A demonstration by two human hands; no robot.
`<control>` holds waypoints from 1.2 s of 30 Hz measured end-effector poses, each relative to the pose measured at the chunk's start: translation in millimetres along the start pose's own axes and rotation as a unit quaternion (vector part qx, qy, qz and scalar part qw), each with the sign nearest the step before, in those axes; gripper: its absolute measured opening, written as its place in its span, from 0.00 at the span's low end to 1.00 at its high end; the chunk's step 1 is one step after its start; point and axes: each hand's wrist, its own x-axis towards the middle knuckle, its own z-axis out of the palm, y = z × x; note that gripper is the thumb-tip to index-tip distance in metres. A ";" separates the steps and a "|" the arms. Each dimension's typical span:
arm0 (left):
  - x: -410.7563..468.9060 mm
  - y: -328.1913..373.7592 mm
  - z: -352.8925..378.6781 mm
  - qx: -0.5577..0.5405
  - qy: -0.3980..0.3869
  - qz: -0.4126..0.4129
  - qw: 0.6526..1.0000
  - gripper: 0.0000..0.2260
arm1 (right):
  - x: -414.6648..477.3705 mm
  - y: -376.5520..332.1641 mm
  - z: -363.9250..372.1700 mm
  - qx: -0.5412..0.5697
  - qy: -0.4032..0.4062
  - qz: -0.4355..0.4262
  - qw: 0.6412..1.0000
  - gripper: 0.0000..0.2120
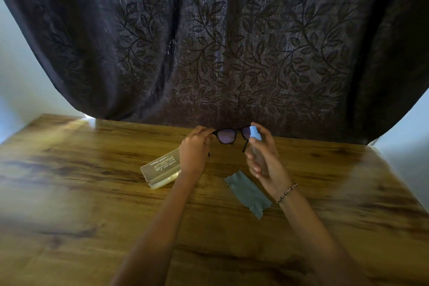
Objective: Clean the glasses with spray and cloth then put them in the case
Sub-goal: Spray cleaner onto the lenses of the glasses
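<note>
My left hand holds a pair of black-framed glasses by their left corner, raised above the table with the temples open. A small spray bottle with a light blue top sits in my right hand, right in front of the right lens and partly covering it. A grey-blue cloth lies crumpled on the table below my right hand. The translucent cream case lies open on the table, partly behind my left wrist.
The wooden table fills the lower view. A dark curtain with a leaf pattern hangs behind the table's far edge. Pale walls show at both sides.
</note>
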 end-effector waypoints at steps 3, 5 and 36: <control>-1.5 -0.8 0.5 -0.002 0.000 0.005 1.000 0.06 | 1.0 0.6 1.4 -0.009 0.025 -0.010 1.000 0.23; -2.0 -1.2 0.8 -0.001 0.000 0.005 1.000 0.06 | 3.0 2.1 0.5 0.034 0.048 -0.008 0.998 0.24; -3.2 -1.0 0.6 0.006 -0.004 -0.001 1.000 0.06 | 14.8 9.6 8.7 -0.497 0.077 -0.134 0.854 0.21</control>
